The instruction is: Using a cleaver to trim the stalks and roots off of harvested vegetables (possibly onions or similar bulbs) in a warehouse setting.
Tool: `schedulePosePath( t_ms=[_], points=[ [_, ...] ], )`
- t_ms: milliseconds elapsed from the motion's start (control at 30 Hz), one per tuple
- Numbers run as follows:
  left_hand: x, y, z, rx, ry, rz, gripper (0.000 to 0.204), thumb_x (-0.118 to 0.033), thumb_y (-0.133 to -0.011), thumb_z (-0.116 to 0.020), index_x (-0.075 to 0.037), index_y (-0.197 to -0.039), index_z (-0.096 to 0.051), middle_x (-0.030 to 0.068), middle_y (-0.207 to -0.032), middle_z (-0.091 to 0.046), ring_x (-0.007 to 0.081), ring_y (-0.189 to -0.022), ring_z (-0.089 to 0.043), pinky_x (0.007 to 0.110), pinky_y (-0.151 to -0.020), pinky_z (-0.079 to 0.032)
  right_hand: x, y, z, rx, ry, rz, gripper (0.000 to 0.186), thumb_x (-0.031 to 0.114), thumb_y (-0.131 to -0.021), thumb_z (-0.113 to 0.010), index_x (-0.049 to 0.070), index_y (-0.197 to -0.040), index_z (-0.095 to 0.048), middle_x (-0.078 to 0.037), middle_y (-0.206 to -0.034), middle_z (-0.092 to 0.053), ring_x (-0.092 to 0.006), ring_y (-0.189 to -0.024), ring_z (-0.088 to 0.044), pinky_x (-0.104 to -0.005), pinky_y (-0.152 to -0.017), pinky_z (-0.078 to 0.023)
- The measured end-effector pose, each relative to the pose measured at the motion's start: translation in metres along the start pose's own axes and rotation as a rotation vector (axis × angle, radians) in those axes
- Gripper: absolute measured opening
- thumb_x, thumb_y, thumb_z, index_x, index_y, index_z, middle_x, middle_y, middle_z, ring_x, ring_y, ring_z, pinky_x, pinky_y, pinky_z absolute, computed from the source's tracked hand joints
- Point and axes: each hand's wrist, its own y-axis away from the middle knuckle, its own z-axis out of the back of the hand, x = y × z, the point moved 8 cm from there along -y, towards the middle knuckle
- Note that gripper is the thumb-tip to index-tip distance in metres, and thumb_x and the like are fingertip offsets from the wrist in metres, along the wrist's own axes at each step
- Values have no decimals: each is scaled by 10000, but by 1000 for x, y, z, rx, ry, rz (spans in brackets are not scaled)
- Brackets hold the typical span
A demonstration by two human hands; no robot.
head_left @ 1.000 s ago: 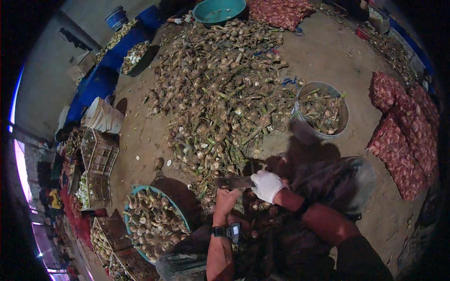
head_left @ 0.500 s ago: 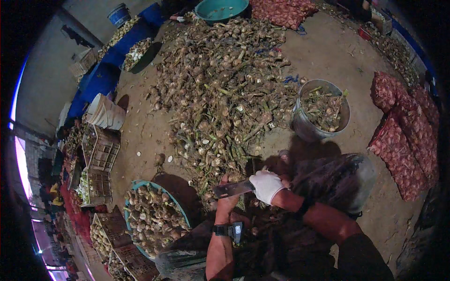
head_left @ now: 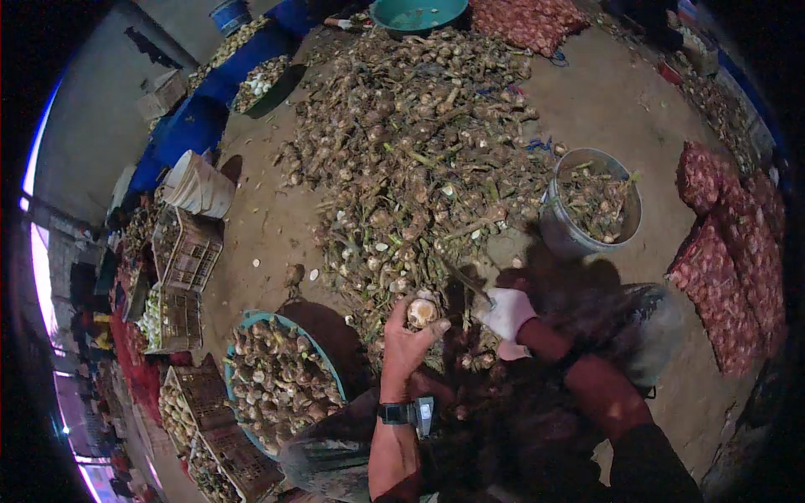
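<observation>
Left hand (head_left: 410, 337) bare, fingers and thumb wrapped round a bulb (head_left: 422, 313), garlic by its look, pale face toward the wearer, over the near edge of the heap (head_left: 402, 180). Right hand (head_left: 506, 313) white-gloved, gripping a knife (head_left: 470, 285); blade angles away, near the bulb but apart from it. Step judged to be trimming. Thumb sits on the knife side: best tucked below the cut line before any stroke. Turn the bulb between short, shallow shavings. Teal basin (head_left: 251, 318) at left, handy for trimmed ones.
</observation>
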Motion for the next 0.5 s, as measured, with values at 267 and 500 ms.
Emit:
schedulePosePath(
  t_ms=[267, 500],
  points=[
    [34, 4, 4, -54, -146, 21, 637, -123, -723, -765, 17, -1254, -442, 94, -938, -644, 169, -833, -610, 313, -759, -500, 73, 15, -9, 188, 127, 272, 224, 229, -732, -668, 58, -827, -559, -131, -806, -574, -339, -761, -594, -449, -664, -487],
    [56, -2, -8, -26, -192, 16, 519, -122, -762, -716, 14, -1194, -463, 76, -945, -640, 153, -806, -595, 310, -735, -492, 66, 15, -16, 230, 263, 252, 183, 192, -747, -635, 47, -842, -579, -149, -824, -587, -340, -787, -606, -441, -709, -499]
  ],
)
